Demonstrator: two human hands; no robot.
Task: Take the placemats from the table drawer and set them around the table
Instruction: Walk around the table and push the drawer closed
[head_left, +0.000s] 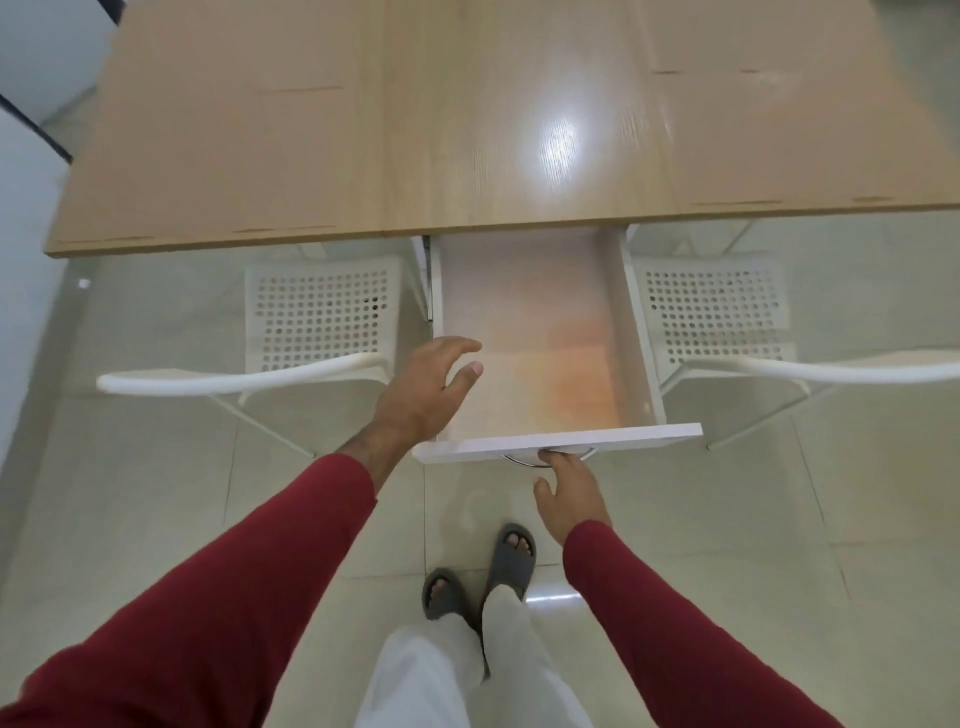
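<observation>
The drawer (535, 332) is pulled well out from under the table (363, 145), front panel toward the person. Right hand (569, 493) sits at the drawer's front, fingertips hooked on the metal handle just below the panel; can't tell how tight the grip is. Left hand (431, 389) hovers over the drawer's near-left corner, fingers spread wide, thumb out, holding nothing.

Placemats: none clearly visible w/ this blur. The drawer bottom shows a pale sheet w/ an orange tint (could be a mat lying flat, could be glare). If it is one, it lies ahead and right of the left hand, long axis running front-to-back along the drawer. Left hand is nearer and free, so it probably dips in, palm down, while the right steadies the drawer. A white chair (322, 312) stands each side of the drawer.
</observation>
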